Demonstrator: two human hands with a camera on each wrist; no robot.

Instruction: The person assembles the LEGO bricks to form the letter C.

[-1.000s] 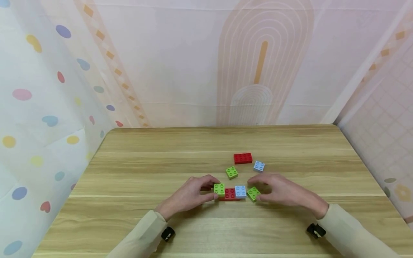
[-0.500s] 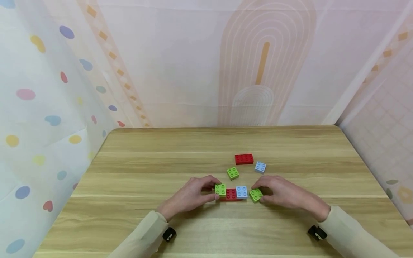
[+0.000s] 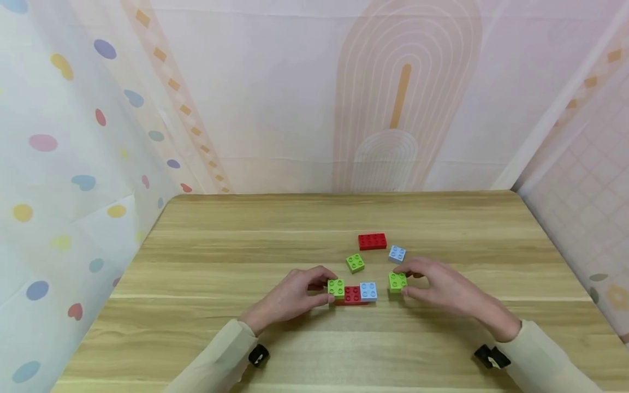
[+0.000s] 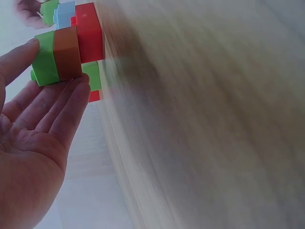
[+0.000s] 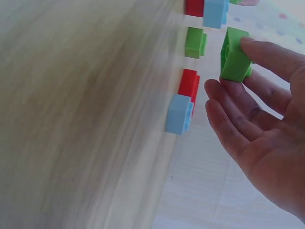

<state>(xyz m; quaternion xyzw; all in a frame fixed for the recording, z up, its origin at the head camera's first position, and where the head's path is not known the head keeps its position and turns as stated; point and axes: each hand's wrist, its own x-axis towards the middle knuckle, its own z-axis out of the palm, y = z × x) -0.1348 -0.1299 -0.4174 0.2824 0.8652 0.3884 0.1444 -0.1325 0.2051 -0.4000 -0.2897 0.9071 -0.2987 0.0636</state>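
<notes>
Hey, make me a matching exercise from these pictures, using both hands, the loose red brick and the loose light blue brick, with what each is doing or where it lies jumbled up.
1. Left hand
2. Right hand
3. Loose red brick
4. Loose light blue brick

A. Holds a green brick clear of the table
B. Rightmost brick lying on the table
C. Grips the green-topped end of the joined bricks
D. Farthest back in the head view

Pairs: 1-C, 2-A, 3-D, 4-B
</notes>
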